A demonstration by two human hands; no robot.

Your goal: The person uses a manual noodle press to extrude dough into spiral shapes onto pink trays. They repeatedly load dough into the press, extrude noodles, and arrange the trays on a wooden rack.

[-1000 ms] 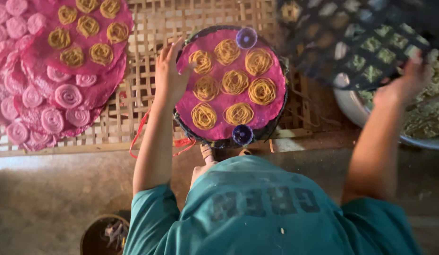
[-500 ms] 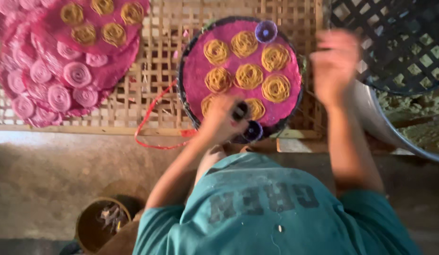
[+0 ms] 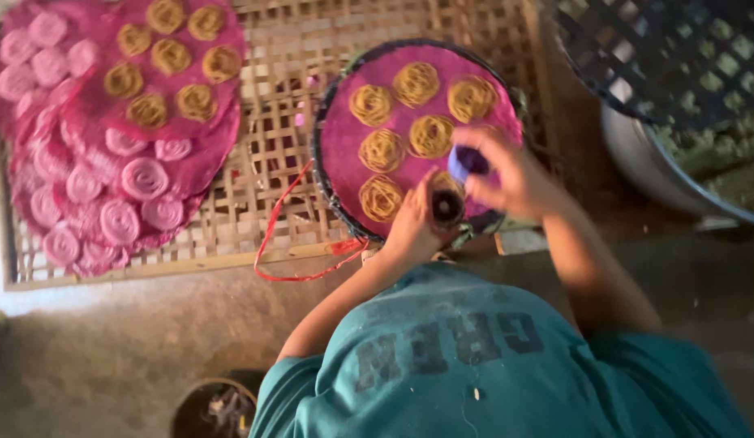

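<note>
A round dark-rimmed tray (image 3: 322,166) lined with pink cloth carries several yellow spiral coils (image 3: 416,83). Both hands meet over its near edge. My left hand (image 3: 411,234) grips a small dark cylinder (image 3: 447,208), held upright with its open end towards the camera. My right hand (image 3: 519,177) pinches a purple cap-like piece (image 3: 466,162) just above that cylinder. Part of the coil nearest me is hidden by the hands. My teal shirt fills the bottom of the view.
The tray rests on a woven bamboo mat (image 3: 287,113). Pink cloths with yellow and pink coils (image 3: 117,146) are stacked at left. A red cord (image 3: 273,235) loops off the mat. A dark lattice basket (image 3: 669,57) and metal bowl (image 3: 636,162) stand at right; a small round pot (image 3: 214,405) sits below.
My left hand left the tray's left rim and took the dark cylinder. My right hand came back from the bowl and now holds the purple piece over it.
</note>
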